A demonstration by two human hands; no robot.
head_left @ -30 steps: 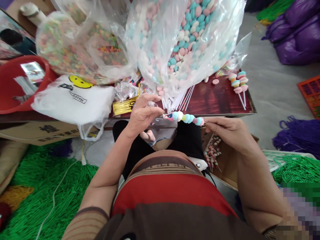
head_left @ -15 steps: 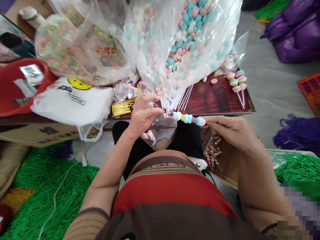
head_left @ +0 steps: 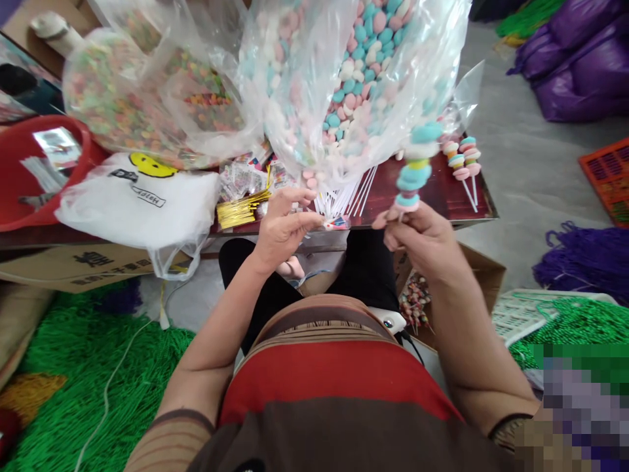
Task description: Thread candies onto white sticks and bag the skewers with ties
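In my right hand is a candy skewer, gripped low by its stick and pointing up. Blue, white, yellow and pink soft sweets are threaded along it; the stick is mostly hidden by my fingers. My left hand pinches a small clear bag with coloured print between thumb and fingertips, over the table's front edge. Bag and skewer are apart. Just beyond my left hand lie white sticks and a bundle of gold twist ties. Two finished-looking skewers lie at the table's right corner.
Large clear bags of marshmallow-like sweets and small gummies stand along the table's back. A red basin and a white plastic bag sit at left. Below right is a cardboard box with skewers inside.
My right hand has moved left and turned the skewer from lying level to upright, away from the small bag. My left hand keeps its pinch on the bag, nearly still.
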